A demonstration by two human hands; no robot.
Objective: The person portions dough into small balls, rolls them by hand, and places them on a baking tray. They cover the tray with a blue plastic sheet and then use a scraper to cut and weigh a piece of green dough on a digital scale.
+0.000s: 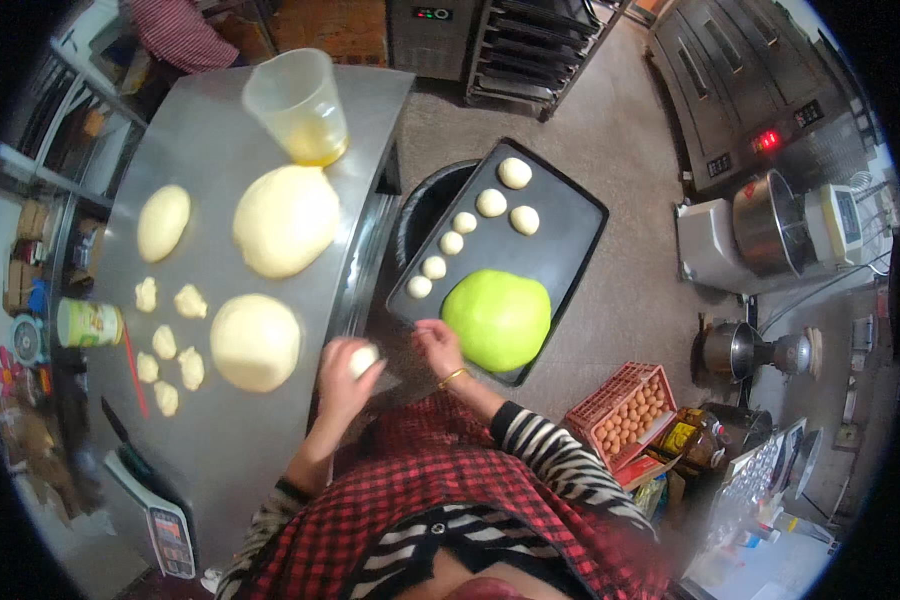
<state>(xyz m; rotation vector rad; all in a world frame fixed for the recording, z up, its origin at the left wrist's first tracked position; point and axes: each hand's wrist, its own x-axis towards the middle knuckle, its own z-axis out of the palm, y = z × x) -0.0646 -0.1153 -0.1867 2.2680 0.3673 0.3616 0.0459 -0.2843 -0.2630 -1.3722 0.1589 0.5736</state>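
Note:
My left hand (343,381) holds a small white dough ball (364,361) between thumb and fingers, beside the edge of the steel table (255,465). My right hand (439,346), with a bangle at the wrist, hovers by the near corner of a black baking tray (570,202); its fingers are bent and I cannot tell whether they hold anything. On that tray lie several round dough balls (490,202) and one large green dough mass (498,320). Large pale dough mounds (255,343) rest on the table, with several small torn dough pieces (190,301) to their left.
A translucent measuring jug (300,105) with yellow liquid stands at the table's far end. A knife (114,420) and a digital scale (169,532) are at the near left. A crate of eggs (630,416) sits right of me, with a mixer (772,225) beyond.

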